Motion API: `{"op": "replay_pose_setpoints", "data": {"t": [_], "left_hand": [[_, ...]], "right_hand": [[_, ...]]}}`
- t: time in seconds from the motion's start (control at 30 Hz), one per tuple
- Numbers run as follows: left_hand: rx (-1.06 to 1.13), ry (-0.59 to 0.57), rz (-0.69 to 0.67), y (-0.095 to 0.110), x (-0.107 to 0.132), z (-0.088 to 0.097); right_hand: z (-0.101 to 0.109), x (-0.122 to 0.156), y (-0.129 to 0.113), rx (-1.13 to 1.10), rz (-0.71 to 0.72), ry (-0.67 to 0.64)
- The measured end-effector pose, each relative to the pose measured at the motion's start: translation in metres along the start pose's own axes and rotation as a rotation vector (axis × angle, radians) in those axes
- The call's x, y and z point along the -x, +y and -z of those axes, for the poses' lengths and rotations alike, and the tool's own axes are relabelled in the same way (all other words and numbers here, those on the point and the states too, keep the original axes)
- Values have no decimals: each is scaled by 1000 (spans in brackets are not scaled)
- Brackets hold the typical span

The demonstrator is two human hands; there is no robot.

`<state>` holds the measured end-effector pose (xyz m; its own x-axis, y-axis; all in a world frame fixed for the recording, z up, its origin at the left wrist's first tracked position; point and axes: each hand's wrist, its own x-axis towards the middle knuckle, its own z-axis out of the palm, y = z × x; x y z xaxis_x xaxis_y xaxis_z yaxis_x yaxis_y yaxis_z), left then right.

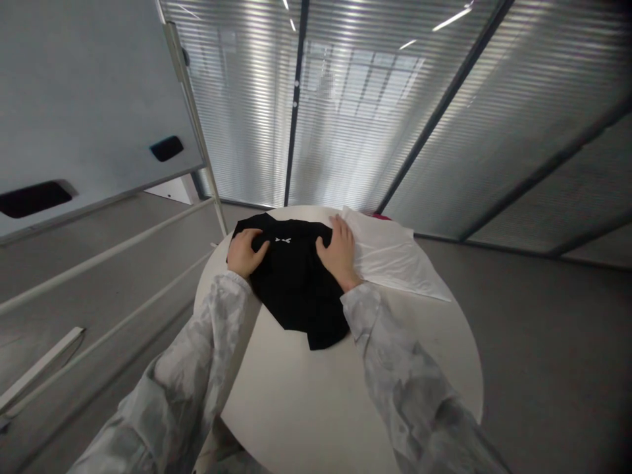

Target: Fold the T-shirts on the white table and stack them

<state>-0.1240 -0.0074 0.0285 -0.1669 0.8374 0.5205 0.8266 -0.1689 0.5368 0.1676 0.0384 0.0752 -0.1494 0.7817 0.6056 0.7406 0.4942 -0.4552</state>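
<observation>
A black garment (291,283), probably a shirt with a small white print near its far edge, lies spread and slightly rumpled on a white round table (316,408). My left hand (245,253) rests on its left side, thumb apart from the fingers. On the garment's right edge lies my right hand (340,250), fingers stretched forward and thumb out to the left on the black cloth. Its outer side borders a white cloth (395,253), which lies wrinkled to the right. Neither hand visibly pinches the fabric.
To the left stands a large whiteboard-like panel (89,85) on a pale tubular frame (123,247). A ribbed translucent partition (340,118) with dark posts rises behind the table. A bit of red (381,216) shows behind the white cloth. Grey floor (543,342) surrounds the table.
</observation>
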Motion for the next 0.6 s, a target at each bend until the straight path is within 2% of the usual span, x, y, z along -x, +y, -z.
{"op": "replay_pose_setpoints", "data": {"t": [0.1,0.17,0.23,0.33,0.43,0.5,0.53,0.6], "left_hand": [[-32,-327,-128,8,4,-2],[-59,-420,-180,5,4,-5],[-65,-448,-180,-1,3,-8],[-114,-377,-121,-7,1,-10],[-219,-140,-46,-4,0,-7],[-239,-49,-3,1,0,-2],[-225,-52,-1,3,0,0],[-167,-129,-39,6,2,2]], "right_hand": [[0,43,-13,55,192,-285],[-1,71,-17,73,252,-401],[-5,91,-17,74,286,-444],[-18,102,-14,53,308,-478],[-40,90,-14,44,249,-491],[-57,74,-16,46,182,-471],[-65,66,-18,41,151,-456],[-78,49,-22,13,105,-427]]}}
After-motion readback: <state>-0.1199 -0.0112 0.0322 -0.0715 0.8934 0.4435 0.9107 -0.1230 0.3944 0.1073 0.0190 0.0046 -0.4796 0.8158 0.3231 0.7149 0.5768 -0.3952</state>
